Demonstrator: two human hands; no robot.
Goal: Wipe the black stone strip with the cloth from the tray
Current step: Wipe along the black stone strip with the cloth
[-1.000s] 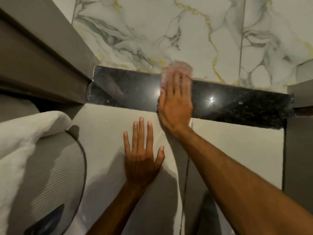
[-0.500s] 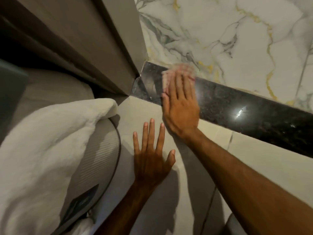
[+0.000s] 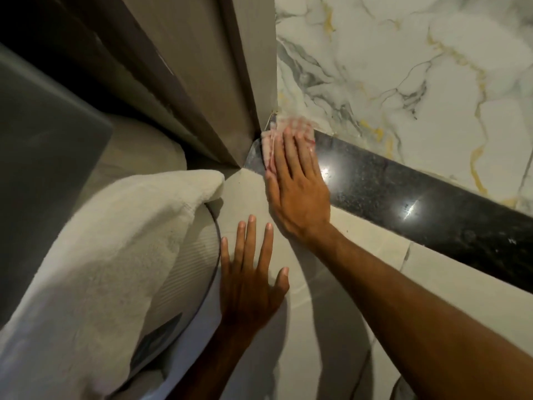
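A glossy black stone strip runs diagonally from the door-frame corner down to the right edge, between grey floor tiles and white marble. My right hand lies flat on the strip's left end, pressing a pale pink-white cloth that shows beyond my fingertips, blurred with motion. My left hand rests flat with fingers spread on the grey tile, a little below the right hand, holding nothing.
A grey door frame meets the strip at its left end. A white towel drapes over a round ribbed tray at the lower left. White marble with gold veins lies beyond the strip.
My right hand has slid the cloth leftward along the strip until it reaches the corner by the door frame. The left hand stays planted on the tile; the view swung left.
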